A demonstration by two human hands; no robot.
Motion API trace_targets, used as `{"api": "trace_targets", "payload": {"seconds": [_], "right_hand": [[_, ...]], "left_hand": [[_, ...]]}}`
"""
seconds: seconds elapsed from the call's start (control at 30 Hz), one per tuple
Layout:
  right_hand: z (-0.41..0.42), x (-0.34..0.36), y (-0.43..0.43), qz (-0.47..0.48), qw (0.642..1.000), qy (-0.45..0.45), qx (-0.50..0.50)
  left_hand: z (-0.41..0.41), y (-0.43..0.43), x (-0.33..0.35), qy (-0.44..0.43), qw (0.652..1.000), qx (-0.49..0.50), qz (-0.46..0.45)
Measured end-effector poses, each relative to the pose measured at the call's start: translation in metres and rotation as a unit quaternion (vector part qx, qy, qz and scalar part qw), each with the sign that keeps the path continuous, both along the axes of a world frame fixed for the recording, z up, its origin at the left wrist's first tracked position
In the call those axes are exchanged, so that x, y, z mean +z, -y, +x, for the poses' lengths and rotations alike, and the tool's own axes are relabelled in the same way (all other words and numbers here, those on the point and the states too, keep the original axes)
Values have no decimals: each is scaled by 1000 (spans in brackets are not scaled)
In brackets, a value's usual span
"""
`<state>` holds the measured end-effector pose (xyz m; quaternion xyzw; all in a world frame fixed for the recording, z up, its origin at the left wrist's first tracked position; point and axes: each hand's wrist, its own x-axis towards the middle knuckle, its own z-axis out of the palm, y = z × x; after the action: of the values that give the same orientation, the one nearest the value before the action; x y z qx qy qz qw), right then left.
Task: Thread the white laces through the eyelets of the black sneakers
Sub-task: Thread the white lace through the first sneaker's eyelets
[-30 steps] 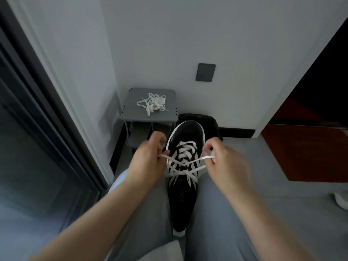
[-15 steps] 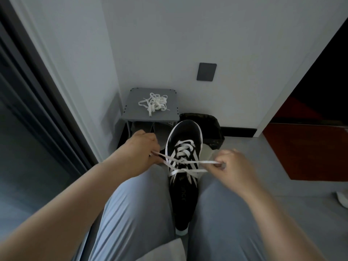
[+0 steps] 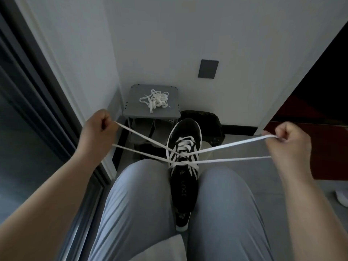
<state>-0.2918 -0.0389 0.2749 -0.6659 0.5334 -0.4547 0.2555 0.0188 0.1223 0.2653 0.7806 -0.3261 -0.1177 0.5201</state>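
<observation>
The lace (image 3: 226, 146), seemingly soft and light, is being held taut; left hand (image 3: 98, 129) and right hand (image 3: 290, 140) are pinching its ends.

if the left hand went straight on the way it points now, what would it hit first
Probably the white wall beside the dark door frame, close past the left hand; depth is unclear.

My left hand (image 3: 98, 129) is a fist held out to the left, fingers curled round the white lace (image 3: 226, 146). My right hand (image 3: 288, 142) is a fist out to the right, gripping it too. Both bare forearms angle wide apart.
</observation>
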Motion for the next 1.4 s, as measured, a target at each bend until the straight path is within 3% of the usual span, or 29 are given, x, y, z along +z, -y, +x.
{"api": "trace_targets", "payload": {"seconds": [0.07,0.13,0.23,0.33,0.43,0.5,0.63,0.77,0.93,1.07,1.2,1.33,1.4], "right_hand": [[9,-2,-7,-49,992,-86,82],[31,-17,-20,-115,961,-159,197],[58,-44,-36,-145,924,-239,261],[68,-62,-39,-188,903,-301,243],[74,-62,-38,-78,893,-365,252],[75,-62,-36,4,887,-359,290],[69,-55,-27,133,904,-208,349],[63,-50,-26,222,879,-190,377],[68,-47,-28,235,907,-156,312],[69,-41,-28,261,882,-208,333],[72,-40,-28,173,889,-275,323],[65,-43,-26,170,931,-176,271],[66,-47,-32,177,938,-133,269]], "left_hand": [[8,-5,0,240,967,-47,67],[10,-4,-2,308,939,-110,112],[6,-2,-8,326,921,-170,132],[2,0,-9,290,936,-172,102],[-12,10,-7,213,952,-216,40],[-33,21,-13,195,941,-277,18],[-69,44,-42,299,891,-302,158],[-66,51,-58,312,876,-292,225],[-70,53,-59,384,861,-303,141],[-64,58,-68,402,856,-287,154],[-68,57,-65,371,874,-271,159],[-54,54,-54,278,872,-345,207],[-49,54,-48,272,850,-393,221]]}}
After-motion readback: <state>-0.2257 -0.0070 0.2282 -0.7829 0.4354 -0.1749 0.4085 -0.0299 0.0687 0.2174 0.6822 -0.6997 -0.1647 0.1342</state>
